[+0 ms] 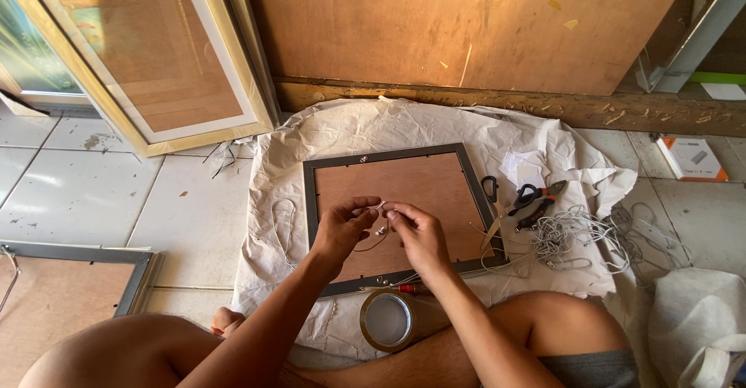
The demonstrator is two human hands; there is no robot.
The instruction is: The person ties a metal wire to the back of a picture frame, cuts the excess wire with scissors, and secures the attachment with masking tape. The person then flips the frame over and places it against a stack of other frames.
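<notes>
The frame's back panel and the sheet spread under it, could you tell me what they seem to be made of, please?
The back panel looks like thin brown hardboard or plywood: flat, matte, evenly reddish-brown. The sheet looks like crumpled off-white paper, judging by its sharp creases, though thin cloth is possible.

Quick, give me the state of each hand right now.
Left hand: fingers pinched on a thin wire above the picture frame.
Right hand: pinched on the same wire.

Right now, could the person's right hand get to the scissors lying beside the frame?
Probably yes: the scissors lie on the cloth just right of the right hand, with nothing between them. But its fingers are pinching a thin wire, so they are occupied.
</notes>
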